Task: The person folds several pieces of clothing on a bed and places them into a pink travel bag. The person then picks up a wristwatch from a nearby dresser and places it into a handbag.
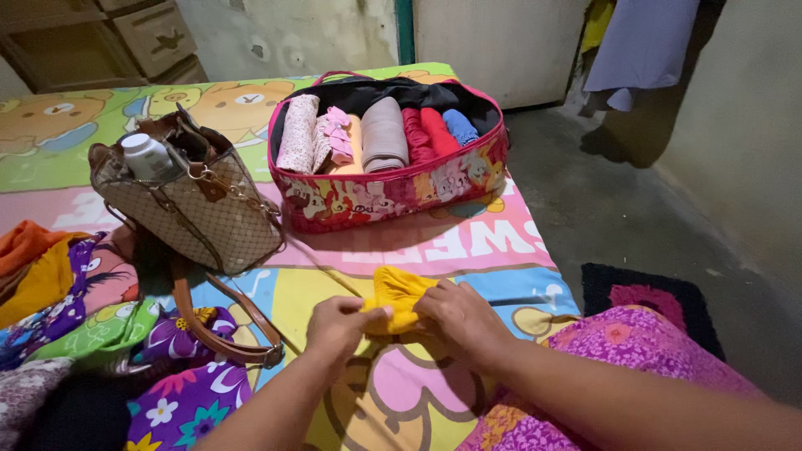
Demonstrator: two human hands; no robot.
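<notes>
Right now your left hand (338, 321) and your right hand (459, 317) both pinch one small yellow cloth (399, 294), which sits bunched between them just above the cartoon-print mat (434, 242). Your left thumb and fingertips close on its near left corner; your right hand lies over its right side with fingers curled down onto the fabric, so neither hand is spread.

Judging by how it crumples and folds over itself, the cloth looks soft, thin and very light, with no stiffness to hold a shape. It should not slip much, but it will sag wherever you let go. Take it by the edges or corners, one in each hand, and keep it resting on the mat so the folds stay flat.

Ahead of your hands stands one open pink printed case (388, 188); inside it you can count about seven rolled garments side by side, though the dark items behind them are unclear. Forward and to the left of your left hand sits one brown checked handbag (196, 213) with one white bottle (146, 154) poking from its top. Left of your left hand lies one loose heap of colourful clothes (75, 309); the pieces in it overlap too much to count.
</notes>
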